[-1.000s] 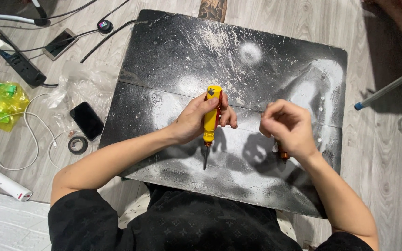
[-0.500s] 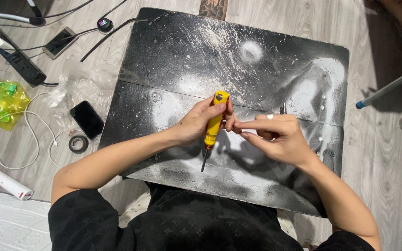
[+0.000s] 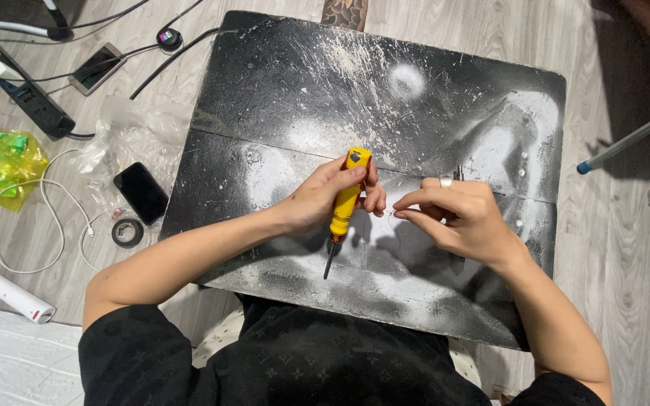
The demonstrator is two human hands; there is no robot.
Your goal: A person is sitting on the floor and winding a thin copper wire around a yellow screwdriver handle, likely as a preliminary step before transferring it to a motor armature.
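Two bare hands work over a black board (image 3: pixel 430 120) smeared with white powder, which lies on a pale wooden floor. The left hand (image 3: pixel 325 199) is closed around the yellow handle of a screwdriver (image 3: pixel 344 207), gripping it with the handle end up and the dark shaft slanting down toward the person, its tip just above or on the board's near half. The right hand (image 3: pixel 457 218) sits just beside it, fingers curled, with thumb and forefinger pinched together near the left hand's knuckles; whether something small is held in that pinch cannot be told. A small metal bit (image 3: pixel 459 173) stands on the board just behind the right hand. Left of the board lie a black phone (image 3: pixel 141 193), a roll of black tape (image 3: pixel 127 232), a white cable (image 3: pixel 31 225), a yellow plastic bag (image 3: pixel 1 159) and a black power strip (image 3: pixel 28 94).
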